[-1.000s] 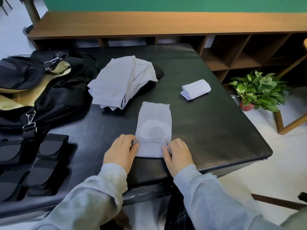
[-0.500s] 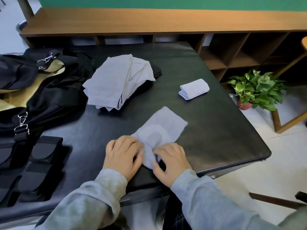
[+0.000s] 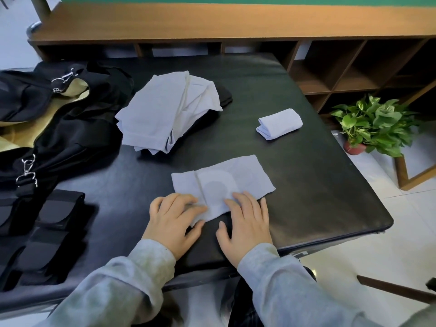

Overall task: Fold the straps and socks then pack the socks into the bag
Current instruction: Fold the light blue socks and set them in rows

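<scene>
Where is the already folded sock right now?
In the head view, the folded sock lies on the right side of the black table, beyond the flat sock under both hands, near the potted plant.

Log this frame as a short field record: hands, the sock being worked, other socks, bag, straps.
left hand: flat, pressing the sock's near left edge
right hand: flat, pressing its near right part
worked sock: spread flat, lying crosswise
folded sock: apart, far right on the table
sock pile: unfolded, behind
bag: open, left
straps: folded, near left
</scene>
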A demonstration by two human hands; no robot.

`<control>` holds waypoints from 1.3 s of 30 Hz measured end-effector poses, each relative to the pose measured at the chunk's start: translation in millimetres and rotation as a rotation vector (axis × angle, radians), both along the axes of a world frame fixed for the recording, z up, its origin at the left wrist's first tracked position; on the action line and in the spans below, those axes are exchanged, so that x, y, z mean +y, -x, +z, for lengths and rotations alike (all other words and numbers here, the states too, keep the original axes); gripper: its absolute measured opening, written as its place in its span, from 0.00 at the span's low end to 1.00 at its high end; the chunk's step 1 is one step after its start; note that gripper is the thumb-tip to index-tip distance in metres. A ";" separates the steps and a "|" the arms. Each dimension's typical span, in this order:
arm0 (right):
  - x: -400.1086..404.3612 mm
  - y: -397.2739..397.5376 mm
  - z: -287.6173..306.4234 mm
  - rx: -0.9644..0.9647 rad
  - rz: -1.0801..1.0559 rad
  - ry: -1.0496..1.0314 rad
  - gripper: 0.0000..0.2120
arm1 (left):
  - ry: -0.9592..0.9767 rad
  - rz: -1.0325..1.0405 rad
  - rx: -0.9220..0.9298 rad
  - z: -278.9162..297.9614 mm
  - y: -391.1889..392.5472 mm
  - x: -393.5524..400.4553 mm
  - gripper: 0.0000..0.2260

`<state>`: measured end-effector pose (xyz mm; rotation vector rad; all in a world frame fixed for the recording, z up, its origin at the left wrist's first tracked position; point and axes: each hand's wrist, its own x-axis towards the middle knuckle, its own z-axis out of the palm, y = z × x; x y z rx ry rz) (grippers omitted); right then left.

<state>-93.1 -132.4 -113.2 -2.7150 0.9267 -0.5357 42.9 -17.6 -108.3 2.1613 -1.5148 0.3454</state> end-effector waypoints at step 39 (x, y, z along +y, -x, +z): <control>-2.2 30.0 26.6 0.114 0.221 -0.339 0.31 | -0.155 -0.287 0.218 -12.8 11.1 34.3 0.30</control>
